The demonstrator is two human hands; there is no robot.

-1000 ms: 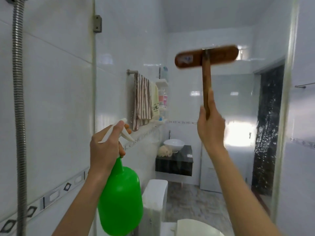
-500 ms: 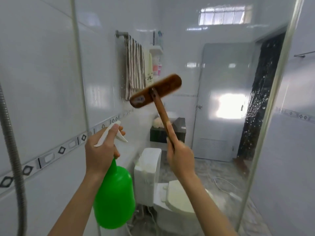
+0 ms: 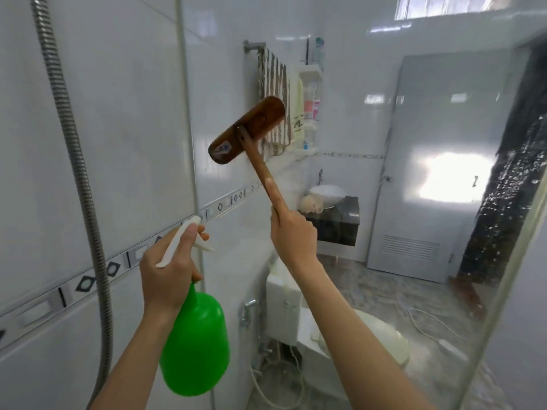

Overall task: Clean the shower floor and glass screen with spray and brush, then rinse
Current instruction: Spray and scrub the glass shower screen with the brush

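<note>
My left hand (image 3: 169,270) grips the white trigger head of a green spray bottle (image 3: 195,344), which hangs below it at lower centre. My right hand (image 3: 291,229) holds the wooden handle of a brown brush (image 3: 247,130), forefinger laid along the handle. The brush head is tilted, its high end to the right, and lies against the glass screen (image 3: 384,143) near its left edge. The glass spans the middle and right of the view, with droplets at the far right. The shower floor is out of view.
A metal shower hose (image 3: 80,179) hangs down the white tiled wall on the left. Beyond the glass are a toilet (image 3: 370,344), a striped towel on a rail (image 3: 273,84), a shelf of bottles (image 3: 310,108), a basin on a dark counter (image 3: 331,211) and a grey door (image 3: 429,173).
The brush came down from high on the glass and moved left, tilting its head. My view dropped lower and turned. The left hand kept its hold on the spray bottle.
</note>
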